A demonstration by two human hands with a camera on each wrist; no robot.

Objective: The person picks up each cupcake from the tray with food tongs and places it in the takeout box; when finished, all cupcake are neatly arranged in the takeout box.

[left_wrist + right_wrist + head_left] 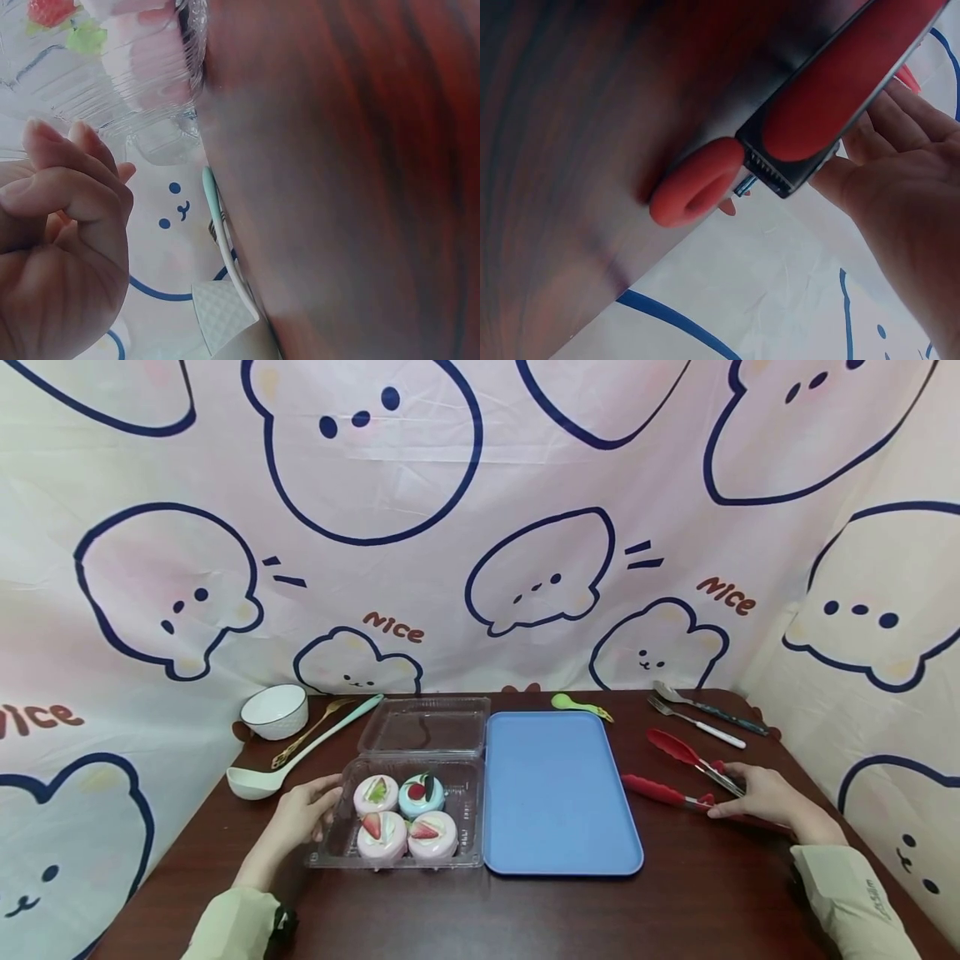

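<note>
My right hand (768, 797) grips a pair of red tongs (663, 789) at the right of the table, thumb on one arm and fingers on the other. The tongs' tips are spread apart and point left. In the right wrist view, the red handle (817, 94) with its end ring lies beside the palm. My left hand (300, 810) is at the left side of a clear plastic box (468, 810), its fingers loosely bent; whether they touch the box I cannot tell. Inside the box sit several small cakes (381, 837), pink and light blue, topped with fruit.
Right of the box lies a blue tray (558, 793). A white bowl (275, 710), a ladle (255, 783) and a golden spoon (315, 727) occupy the back left. Behind the tray is a green spoon (581, 705); two forks (697, 721) lie at the back right.
</note>
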